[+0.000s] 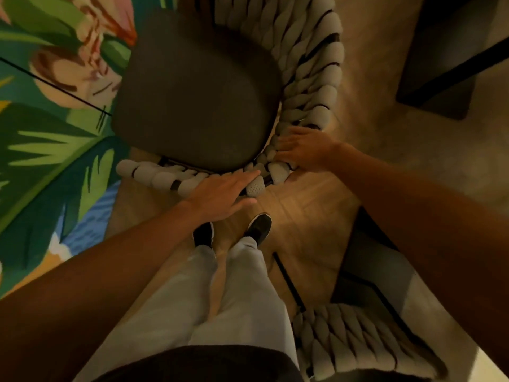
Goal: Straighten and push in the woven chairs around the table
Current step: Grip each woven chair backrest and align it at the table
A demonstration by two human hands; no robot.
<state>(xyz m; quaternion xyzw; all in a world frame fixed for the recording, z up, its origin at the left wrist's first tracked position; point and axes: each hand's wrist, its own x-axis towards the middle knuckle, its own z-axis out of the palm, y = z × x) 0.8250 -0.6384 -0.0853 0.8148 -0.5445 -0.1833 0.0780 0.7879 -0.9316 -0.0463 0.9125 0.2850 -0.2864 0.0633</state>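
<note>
A woven chair (311, 78) with a thick pale rope back and a dark seat cushion (198, 106) stands right in front of me, seen from above. My left hand (223, 193) lies flat with straight fingers on the near part of the rope back. My right hand (305, 148) rests on the back's right curve, fingers spread over the weave. A second woven chair (352, 343) stands at the lower right beside my leg. The table with a colourful leaf-patterned top (49, 128) fills the left side, and the chair's seat front meets its edge.
My feet in dark shoes (257, 228) stand on a wooden floor just behind the chair. A dark piece of furniture (446, 59) sits at the upper right. A dark frame (366, 260) of the second chair lies close to my right arm.
</note>
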